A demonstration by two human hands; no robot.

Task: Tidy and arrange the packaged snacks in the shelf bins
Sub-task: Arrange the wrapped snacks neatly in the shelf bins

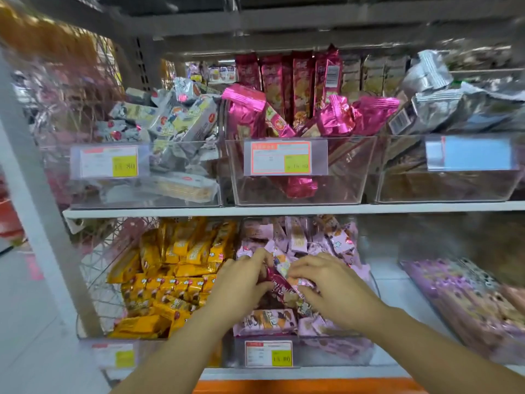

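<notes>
Both hands reach into the lower middle clear bin point(366, 356), which holds several light pink snack packs point(267, 319). My left hand point(241, 282) and my right hand point(332, 282) together pinch a dark magenta snack pack point(279, 282) that lies among the pink ones. To the left, a bin of yellow snack packs point(176, 268) stands beside it. On the upper shelf, a middle bin point(352, 177) holds magenta packs point(250, 109), flanked by a bin of grey-white packs point(181, 120) and a bin of silver packs point(443, 109).
The white shelf board point(284, 209) separates the two rows just above my hands. Price tags point(279, 157) hang on the bin fronts. A flat stack of purple packets point(466, 297) lies at the lower right. A grey shelf upright point(37, 194) runs down the left.
</notes>
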